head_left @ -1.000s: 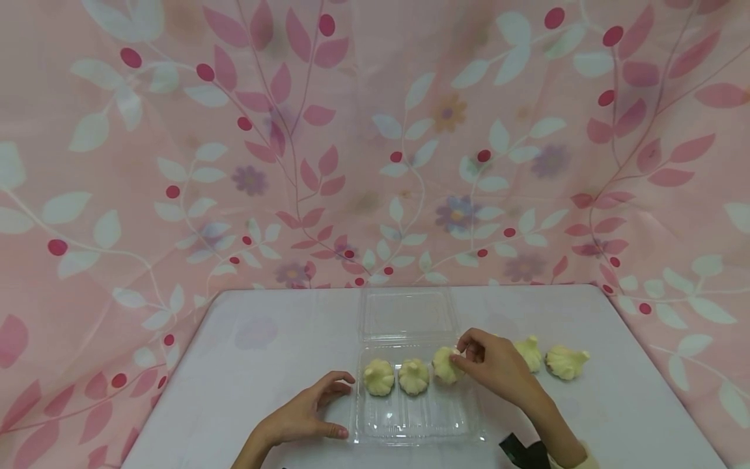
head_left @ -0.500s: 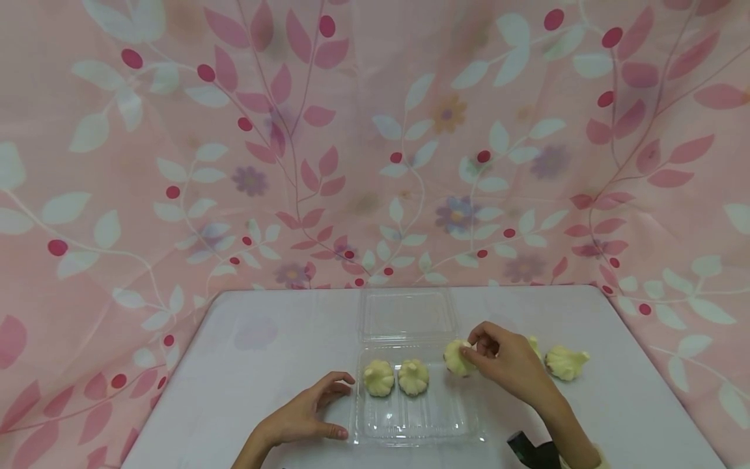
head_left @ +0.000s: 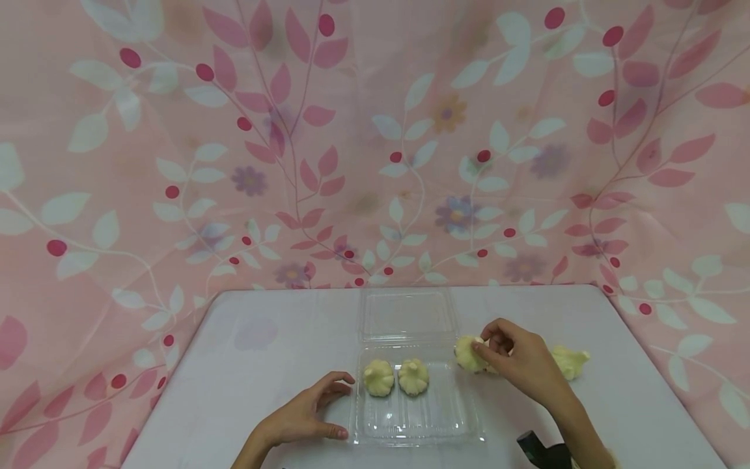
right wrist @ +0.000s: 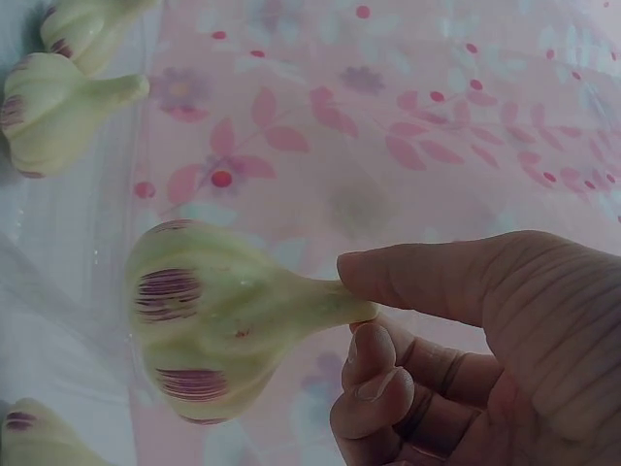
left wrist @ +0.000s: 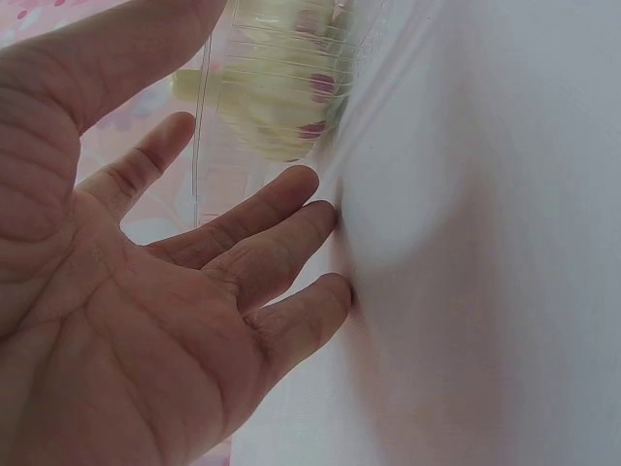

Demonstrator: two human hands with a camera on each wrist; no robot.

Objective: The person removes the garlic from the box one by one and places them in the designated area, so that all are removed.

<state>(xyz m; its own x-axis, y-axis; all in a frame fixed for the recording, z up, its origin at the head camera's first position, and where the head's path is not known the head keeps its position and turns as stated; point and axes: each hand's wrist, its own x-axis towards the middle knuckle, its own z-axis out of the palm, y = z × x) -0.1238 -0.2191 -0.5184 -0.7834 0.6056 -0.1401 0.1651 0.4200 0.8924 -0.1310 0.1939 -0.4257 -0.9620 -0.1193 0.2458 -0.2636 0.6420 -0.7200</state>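
Observation:
My right hand [head_left: 524, 361] pinches a pale garlic bulb [head_left: 469, 354] by its stem, near the upper right edge of the clear plastic box [head_left: 422, 426]. In the right wrist view, thumb and fingertips meet on the stem of this purple-streaked garlic bulb [right wrist: 209, 320]. Two more bulbs, a left one [head_left: 378, 378] and a right one [head_left: 413, 377], sit side by side in the box's back row. My left hand [head_left: 307, 410] rests beside the box's left wall, fingers loosely bent around nothing. The left wrist view shows its fingertips [left wrist: 335, 286] down at the white tabletop.
The box's clear lid [head_left: 408, 314] lies folded back behind it. Another garlic bulb [head_left: 569, 362] lies on the white table [head_left: 621, 417] at the right, partly behind my right hand. A pink floral cloth [head_left: 375, 130] hangs behind the table.
My right hand has moved right and slightly back with the garlic bulb, from over the box's back right corner to its right edge. The left hand has stayed put.

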